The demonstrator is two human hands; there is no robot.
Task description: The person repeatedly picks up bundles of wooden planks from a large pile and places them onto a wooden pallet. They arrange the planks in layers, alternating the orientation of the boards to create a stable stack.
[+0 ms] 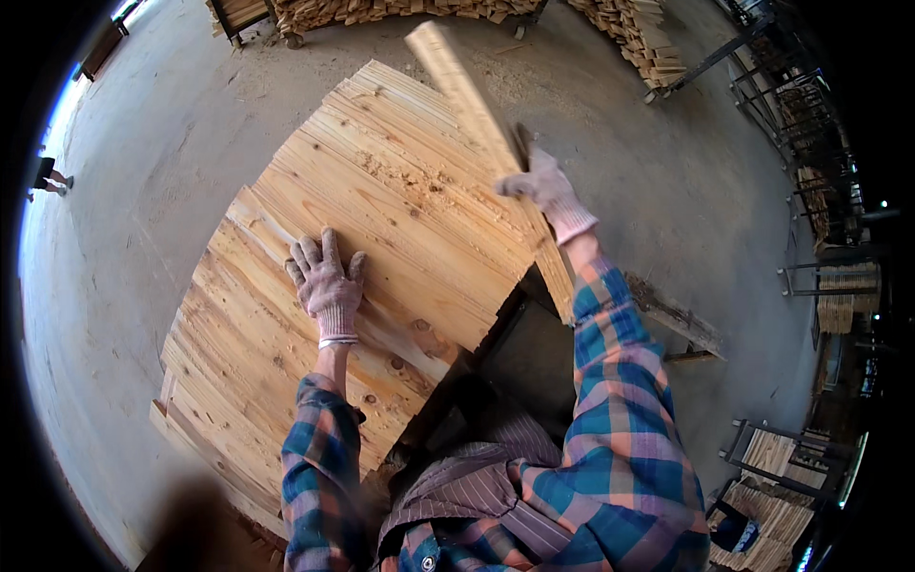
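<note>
Narrow pine boards [315,176] lie side by side in a broad layer in front of me, with knots and wood shavings [416,181] on top. My left hand [329,286], in a dusty pale glove, rests on them with its fingers spread. At the right edge of the layer, my gloved right hand [548,194] is closed round a long wooden plank [461,91]. The plank slants, its far end pointing away to the left and slightly blurred. Its near end runs down beside my right forearm.
Piled wood strips [400,11] sit on wheeled carts at the far side, with another wood stack [639,43] at the far right. A weathered beam [679,319] juts out right of the boards. Racks and stacked slats [767,529] line the right. Someone's legs [57,178] show at far left.
</note>
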